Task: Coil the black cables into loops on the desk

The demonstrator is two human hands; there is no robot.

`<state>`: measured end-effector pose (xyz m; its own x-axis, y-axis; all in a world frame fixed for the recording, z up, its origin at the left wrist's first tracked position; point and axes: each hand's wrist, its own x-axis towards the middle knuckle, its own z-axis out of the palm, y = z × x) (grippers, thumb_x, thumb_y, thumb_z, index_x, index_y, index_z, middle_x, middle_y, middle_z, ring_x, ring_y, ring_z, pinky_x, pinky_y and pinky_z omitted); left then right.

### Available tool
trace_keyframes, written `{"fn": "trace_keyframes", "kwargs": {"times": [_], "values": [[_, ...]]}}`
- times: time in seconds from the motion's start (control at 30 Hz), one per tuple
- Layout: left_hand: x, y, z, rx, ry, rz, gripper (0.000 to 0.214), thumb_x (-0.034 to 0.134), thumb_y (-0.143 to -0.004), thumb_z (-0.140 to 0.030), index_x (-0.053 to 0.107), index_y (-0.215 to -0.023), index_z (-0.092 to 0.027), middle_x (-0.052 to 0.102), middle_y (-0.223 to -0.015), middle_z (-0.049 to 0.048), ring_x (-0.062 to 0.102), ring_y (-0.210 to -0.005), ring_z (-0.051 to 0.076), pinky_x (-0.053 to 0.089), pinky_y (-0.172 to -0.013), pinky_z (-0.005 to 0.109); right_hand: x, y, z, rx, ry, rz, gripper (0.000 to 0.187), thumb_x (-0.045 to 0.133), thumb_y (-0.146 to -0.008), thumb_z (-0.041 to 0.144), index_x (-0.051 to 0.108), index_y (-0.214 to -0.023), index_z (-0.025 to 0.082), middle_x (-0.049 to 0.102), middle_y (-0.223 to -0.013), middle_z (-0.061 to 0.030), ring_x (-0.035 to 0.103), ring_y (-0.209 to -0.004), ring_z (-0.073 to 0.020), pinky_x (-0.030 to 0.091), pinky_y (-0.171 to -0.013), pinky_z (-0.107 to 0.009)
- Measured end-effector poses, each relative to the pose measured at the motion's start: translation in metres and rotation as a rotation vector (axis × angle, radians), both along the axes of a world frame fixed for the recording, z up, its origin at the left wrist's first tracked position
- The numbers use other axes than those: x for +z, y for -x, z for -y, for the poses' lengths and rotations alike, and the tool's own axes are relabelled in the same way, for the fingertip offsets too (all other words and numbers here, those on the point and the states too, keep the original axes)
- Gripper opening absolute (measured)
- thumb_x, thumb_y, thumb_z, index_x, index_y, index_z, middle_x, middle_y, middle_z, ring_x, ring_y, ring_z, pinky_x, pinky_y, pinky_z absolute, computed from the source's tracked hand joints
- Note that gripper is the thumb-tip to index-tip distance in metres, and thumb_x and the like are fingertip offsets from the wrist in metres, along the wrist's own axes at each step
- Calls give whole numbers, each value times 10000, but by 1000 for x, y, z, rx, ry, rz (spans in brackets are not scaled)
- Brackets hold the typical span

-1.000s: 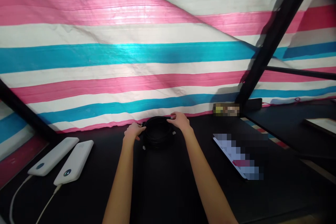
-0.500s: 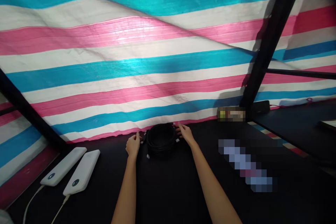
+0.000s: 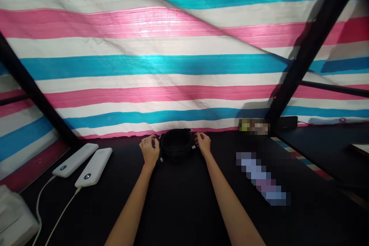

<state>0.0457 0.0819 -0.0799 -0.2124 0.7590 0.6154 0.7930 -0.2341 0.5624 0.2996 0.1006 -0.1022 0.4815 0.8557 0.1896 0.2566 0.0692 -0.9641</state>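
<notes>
A coil of black cable (image 3: 176, 150) lies on the black tabletop near its back edge, between my two hands. Small white ends or tags stick out around it. At the coil's left side, my left hand (image 3: 149, 150) is open, its fingers bent and the thumb apart from them. On the opposite side, my right hand (image 3: 203, 143) is also open, with loosely bent fingertips close to the coil's right edge. Whether those fingertips touch the cable I cannot tell.
Two white power banks (image 3: 93, 167) with cords lie at the left, near a white packet (image 3: 15, 215). A blurred bluish item (image 3: 261, 178) is on the right. Striped sheeting (image 3: 161, 65) hangs behind, between dark posts. A dark box (image 3: 288, 122) stands at the back right.
The view has tilted and shifted slightly. My left hand has turned, with its back more toward me and its fingers nearer the coil. My right hand's fingers are more bent beside the coil.
</notes>
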Motion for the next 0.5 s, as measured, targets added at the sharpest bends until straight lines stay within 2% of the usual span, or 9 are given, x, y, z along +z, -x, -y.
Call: {"fn": "trace_keyframes", "kwargs": {"times": [0.07,0.17,0.23,0.33,0.5], "values": [[1,-6,16,-100,-130,-61,289,410,-881,-257,614,-1070,-177,624,-1058,102,518,-1067,233,347,-935,370,1,0,2,-5,-37,-41,415,443,-771,508,638,-845,149,596,-611,-20,518,-420,-120,404,-407,-226],[1,-19,40,-316,-206,-170,328,359,-922,-232,586,-1157,-209,575,-1196,89,480,-1166,202,326,-977,355,4,2,8,-23,-93,-83,414,447,-766,509,608,-862,140,545,-590,0,473,-411,-103,377,-393,-214],[-1,-32,53,-444,-196,-237,342,353,-935,-238,557,-1210,-224,568,-1234,78,459,-1209,198,312,-1000,363,6,4,15,-27,-122,-100,403,449,-773,500,590,-881,138,515,-588,14,450,-405,-91,353,-385,-206],[-6,-51,61,-555,-121,-276,364,370,-942,-270,495,-1278,-207,594,-1214,85,486,-1189,205,348,-975,370,9,10,26,9,-144,-111,388,474,-773,493,576,-902,142,497,-592,28,427,-390,-77,333,-373,-200],[-10,-60,59,-663,16,-219,298,386,-930,-207,550,-1179,-207,651,-1080,60,585,-1000,182,400,-937,371,7,23,41,119,-136,-92,395,526,-760,517,585,-911,156,513,-623,34,423,-367,-67,337,-359,-204]]}}
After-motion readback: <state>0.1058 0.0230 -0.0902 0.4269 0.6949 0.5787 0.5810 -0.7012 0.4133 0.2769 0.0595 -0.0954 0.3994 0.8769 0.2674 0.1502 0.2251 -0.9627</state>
